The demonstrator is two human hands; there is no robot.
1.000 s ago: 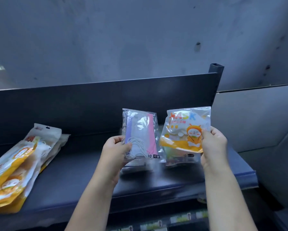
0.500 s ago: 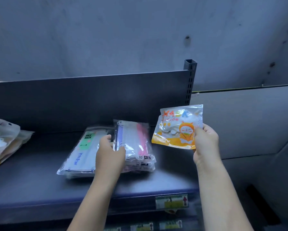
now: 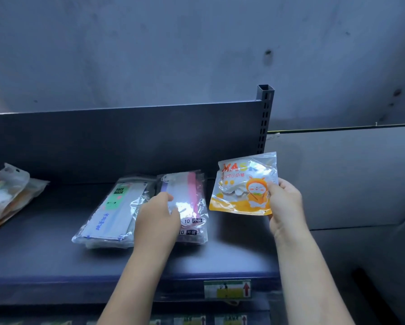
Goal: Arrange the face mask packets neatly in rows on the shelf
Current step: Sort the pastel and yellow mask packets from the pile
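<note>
My left hand [image 3: 158,219] holds the left edge of a clear packet with pink and purple masks [image 3: 189,198], which lies on top of a like packet in the middle of the dark shelf [image 3: 44,261]. Just left of that stack lies a clear packet labelled FACE MASK [image 3: 110,214]. My right hand [image 3: 284,207] pinches the right side of an orange cartoon mask packet [image 3: 241,184] and holds it upright in the air above the shelf's right end. Several more orange packets [image 3: 7,191] lie at the far left.
The shelf's dark back panel [image 3: 126,137] rises behind the packets and ends at a slotted upright post [image 3: 264,113] on the right. A grey wall panel [image 3: 349,179] stands right of the post. Price labels [image 3: 227,289] run along the shelf's front edge.
My left hand has brought the pink and purple packet down from the air onto the stack on the shelf. The orange packet stays raised in my right hand. The view has shifted right.
</note>
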